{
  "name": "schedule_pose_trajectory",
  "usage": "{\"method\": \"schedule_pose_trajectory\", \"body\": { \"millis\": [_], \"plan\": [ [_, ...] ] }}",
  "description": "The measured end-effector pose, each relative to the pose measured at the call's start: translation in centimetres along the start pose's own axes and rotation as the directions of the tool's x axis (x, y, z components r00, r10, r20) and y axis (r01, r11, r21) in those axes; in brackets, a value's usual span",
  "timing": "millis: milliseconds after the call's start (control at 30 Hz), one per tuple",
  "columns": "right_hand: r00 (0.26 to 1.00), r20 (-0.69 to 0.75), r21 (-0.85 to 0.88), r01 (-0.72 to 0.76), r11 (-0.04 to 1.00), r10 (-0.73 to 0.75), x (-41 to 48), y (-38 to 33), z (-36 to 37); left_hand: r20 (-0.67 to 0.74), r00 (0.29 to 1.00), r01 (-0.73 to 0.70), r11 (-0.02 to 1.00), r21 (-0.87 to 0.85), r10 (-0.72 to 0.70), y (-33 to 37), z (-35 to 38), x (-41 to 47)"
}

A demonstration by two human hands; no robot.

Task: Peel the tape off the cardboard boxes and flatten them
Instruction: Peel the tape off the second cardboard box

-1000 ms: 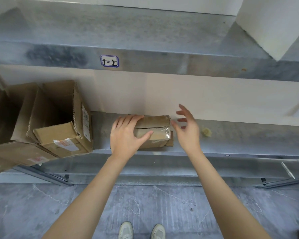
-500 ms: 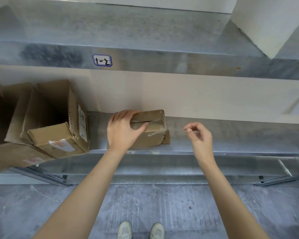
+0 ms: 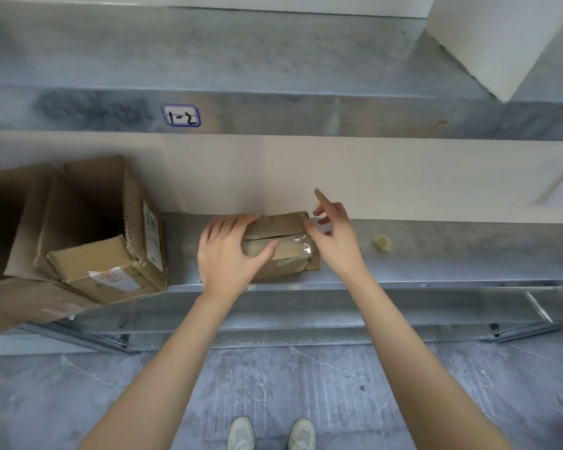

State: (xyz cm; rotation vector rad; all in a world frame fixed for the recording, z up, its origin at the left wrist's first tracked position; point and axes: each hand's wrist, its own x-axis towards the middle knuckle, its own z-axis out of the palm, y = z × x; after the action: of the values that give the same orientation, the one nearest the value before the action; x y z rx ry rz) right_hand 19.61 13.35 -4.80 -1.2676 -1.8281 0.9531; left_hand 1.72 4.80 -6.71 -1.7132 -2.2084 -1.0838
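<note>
A small brown cardboard box (image 3: 281,227) lies on the lower metal shelf (image 3: 436,264), with clear tape (image 3: 298,246) wrapped over its right end. My left hand (image 3: 231,251) grips the box's left half, fingers over the top and thumb on the front face. My right hand (image 3: 333,235) is at the box's far right corner. Its thumb and fingers pinch a small pale strip of tape there, and the index finger points up.
A larger open cardboard box (image 3: 111,241) and flattened cardboard (image 3: 20,306) crowd the shelf's left end. A crumpled wad of tape (image 3: 382,243) lies right of my hand. The upper shelf carries a label (image 3: 181,115) and a white block (image 3: 501,43). My shoes (image 3: 270,433) stand below.
My right hand swung out to the right over the shelf, then came back to the box's right end and took hold of tape. The left hand kept its grip on the box.
</note>
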Motion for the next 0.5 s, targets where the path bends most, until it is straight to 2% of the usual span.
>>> {"method": "schedule_pose_trajectory", "body": {
  "millis": [200, 400, 500],
  "plan": [
    [1.0, 0.025, -0.04, 0.001, 0.999, 0.0, 0.8, -0.9, 0.6, -0.014, 1.0, -0.023, 1.0, -0.002, 0.023, 0.1, -0.2, -0.6],
    [0.991, 0.096, -0.1, -0.079, 0.992, 0.089, 1.5, -1.0, 0.5, -0.028, 0.999, -0.035, 0.999, -0.004, 0.035, 0.1, -0.2, -0.9],
    [0.993, 0.099, -0.043, -0.059, 0.997, 0.063, 1.2, -0.9, 0.3, -0.029, 0.999, -0.045, 0.999, -0.005, 0.045, 0.1, -0.3, -1.0]
  ]
}}
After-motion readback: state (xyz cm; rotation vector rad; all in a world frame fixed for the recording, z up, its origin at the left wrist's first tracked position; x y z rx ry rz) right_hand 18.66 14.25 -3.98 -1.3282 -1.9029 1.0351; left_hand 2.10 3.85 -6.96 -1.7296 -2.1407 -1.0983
